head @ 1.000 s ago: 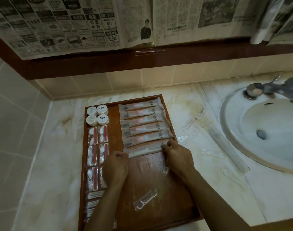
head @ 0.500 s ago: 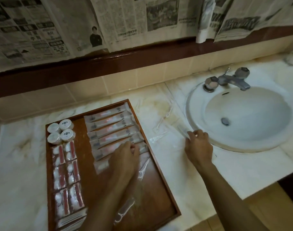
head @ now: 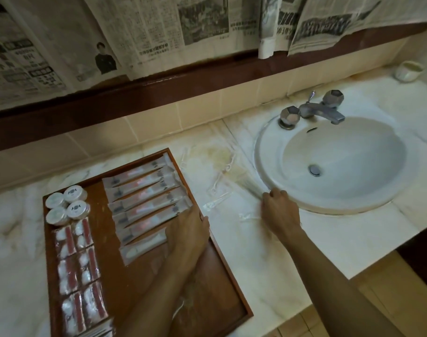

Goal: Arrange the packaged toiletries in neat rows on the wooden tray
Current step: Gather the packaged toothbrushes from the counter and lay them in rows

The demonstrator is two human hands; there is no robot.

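A wooden tray (head: 125, 283) lies on the marble counter at the left. In it, several long toothbrush packets (head: 144, 198) form a column, with round white containers (head: 67, 205) and red-and-white cotton swab packets (head: 78, 259) in rows along its left side. My left hand (head: 188, 229) rests with straight fingers on the right ends of the lowest toothbrush packets. My right hand (head: 279, 212) is on the counter by the sink rim, its fingers curled over the end of a blurred clear long packet (head: 250, 184).
Clear-wrapped floss picks (head: 222, 176) lie loose on the counter between the tray and the sink (head: 341, 161). A faucet (head: 314, 110) stands behind the basin and a white cup (head: 408, 70) at the far right. Newspaper hangs along the wall. The counter's front edge (head: 353, 276) is near my right forearm.
My right hand left the tray and went right to the sink rim, where it closed on a clear packet. My left hand slid to the packets' right ends. The view swung right.
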